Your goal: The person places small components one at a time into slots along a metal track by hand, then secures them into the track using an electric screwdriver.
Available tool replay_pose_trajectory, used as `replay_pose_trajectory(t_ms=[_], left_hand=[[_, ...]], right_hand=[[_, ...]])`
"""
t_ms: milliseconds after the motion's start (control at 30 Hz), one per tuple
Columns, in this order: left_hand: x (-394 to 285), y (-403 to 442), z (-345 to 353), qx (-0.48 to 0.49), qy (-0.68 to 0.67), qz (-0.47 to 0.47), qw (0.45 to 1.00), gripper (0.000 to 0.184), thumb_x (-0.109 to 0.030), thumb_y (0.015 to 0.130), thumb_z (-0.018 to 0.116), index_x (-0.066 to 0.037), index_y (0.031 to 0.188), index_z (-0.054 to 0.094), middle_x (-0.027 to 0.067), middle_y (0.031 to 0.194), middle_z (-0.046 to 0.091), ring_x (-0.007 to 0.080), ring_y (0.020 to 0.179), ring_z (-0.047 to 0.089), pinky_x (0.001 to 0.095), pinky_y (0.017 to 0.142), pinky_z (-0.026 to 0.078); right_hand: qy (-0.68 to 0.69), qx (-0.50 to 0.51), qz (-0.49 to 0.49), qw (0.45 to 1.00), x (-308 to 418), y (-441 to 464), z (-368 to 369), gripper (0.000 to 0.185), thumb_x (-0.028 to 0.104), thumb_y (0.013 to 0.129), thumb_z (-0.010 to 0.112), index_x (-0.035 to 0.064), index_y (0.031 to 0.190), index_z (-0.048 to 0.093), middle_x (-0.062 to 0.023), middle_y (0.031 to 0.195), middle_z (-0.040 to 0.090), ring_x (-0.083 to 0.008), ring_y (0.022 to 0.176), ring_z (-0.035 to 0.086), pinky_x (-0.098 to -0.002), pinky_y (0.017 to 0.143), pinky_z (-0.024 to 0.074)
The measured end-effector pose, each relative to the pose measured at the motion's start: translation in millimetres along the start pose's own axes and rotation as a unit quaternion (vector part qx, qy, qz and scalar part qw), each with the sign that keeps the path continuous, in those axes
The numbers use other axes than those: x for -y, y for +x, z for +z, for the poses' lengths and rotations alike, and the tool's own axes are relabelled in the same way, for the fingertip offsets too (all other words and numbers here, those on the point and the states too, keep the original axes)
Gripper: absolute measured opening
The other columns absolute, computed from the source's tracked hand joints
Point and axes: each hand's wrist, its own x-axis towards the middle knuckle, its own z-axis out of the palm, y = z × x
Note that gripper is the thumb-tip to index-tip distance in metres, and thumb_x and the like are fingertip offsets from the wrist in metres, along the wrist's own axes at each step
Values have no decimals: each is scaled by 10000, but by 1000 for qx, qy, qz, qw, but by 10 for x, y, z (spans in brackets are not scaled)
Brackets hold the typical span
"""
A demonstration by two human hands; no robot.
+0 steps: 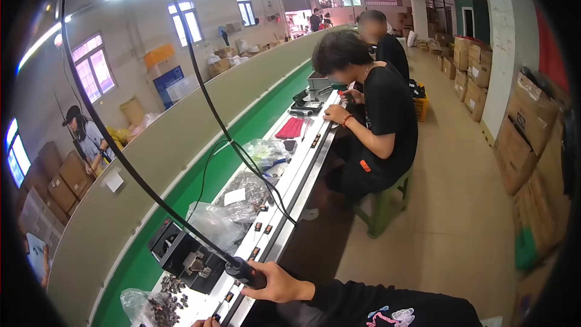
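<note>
My right hand (pixel 275 283) is wrapped around a black corded electric screwdriver (pixel 247 274), above the white work strip at the bottom of the view. Its cable runs up and to the left. Only the fingertips of my left hand (pixel 206 323) show at the lower edge, closed at a small black part (pixel 216 317); the rest of that hand is out of frame. Small black-and-orange parts (pixel 255 252) lie spaced along the strip ahead of my right hand. Left of the screwdriver stands a black box-shaped device (pixel 192 263) with a metal fixture on its front.
A heap of small dark parts (pixel 166 306) spills from a plastic bag at lower left. Clear bags (pixel 221 224) lie along the green bench (pixel 145 248). Hanging cables (pixel 209 85) cross the space ahead. A co-worker (pixel 381 115) sits farther along, near cardboard boxes (pixel 523 127).
</note>
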Motion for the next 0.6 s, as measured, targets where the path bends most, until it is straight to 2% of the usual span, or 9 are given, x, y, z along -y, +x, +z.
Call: replay_pose_trajectory(t_ms=[267,300,333,400,433,500,533,567,600], left_hand=[[-45,-18,25,-8,-47,-48,998,151,-76,879,772,8,1001,739,191,978,669,345,815,645,426,702,526],[45,-105,121,-11,-79,-88,993,166,-89,878,777,12,1001,730,179,958,672,329,809,649,414,708,528],[115,-95,223,-36,-34,-89,995,132,-41,732,801,-38,851,744,124,917,621,332,911,585,461,822,451],[-114,119,43,-25,12,-55,998,69,-93,779,787,-58,828,754,125,902,620,314,847,591,436,762,444],[-40,72,49,-31,-7,-40,999,69,-105,782,798,-76,828,756,117,883,626,303,831,591,429,760,441],[-71,111,14,-30,-12,-57,998,87,-128,774,823,-108,833,762,71,880,645,274,830,604,416,762,439],[-77,139,9,-37,-14,-53,998,98,-127,783,823,-111,860,765,55,889,650,269,840,614,414,766,440],[-53,140,6,-27,-11,-54,998,117,-126,790,824,-114,892,769,47,902,657,267,866,626,413,777,444],[-54,150,-15,-26,-11,-61,998,120,-125,791,825,-114,897,770,43,909,660,265,873,629,412,781,446]], right_hand=[[-72,-57,-91,992,4,-25,-51,457,179,857,849,-12,1215,639,5,775,595,-42,704,497,-246,614,423],[-77,-44,6,996,55,-71,-108,494,254,827,842,-44,1167,643,-141,917,700,-157,836,634,-335,793,524],[-97,-57,7,994,-39,-72,-117,484,267,817,847,-49,1132,658,-161,940,706,-174,851,651,-349,788,533],[-192,-57,23,980,195,1,-145,405,258,796,849,-26,1043,700,-114,829,715,-185,736,659,-350,697,544],[-125,-91,-19,988,193,21,-83,248,165,745,866,5,859,715,-17,711,677,-90,610,588,-295,565,490],[-9,-104,75,992,-21,-75,-121,204,-11,783,767,-14,966,678,-32,691,641,-124,615,631,-284,561,515],[33,-134,44,989,-261,-126,-137,318,-67,801,707,-16,1101,618,-34,676,604,-130,561,602,-273,544,505],[55,-128,57,989,-303,-143,-175,416,-56,778,796,17,1135,595,-47,829,645,-101,646,620,-253,580,509],[58,-127,53,989,-229,-111,-137,454,-57,778,789,27,1170,577,-31,778,623,-105,600,595,-256,569,502]])
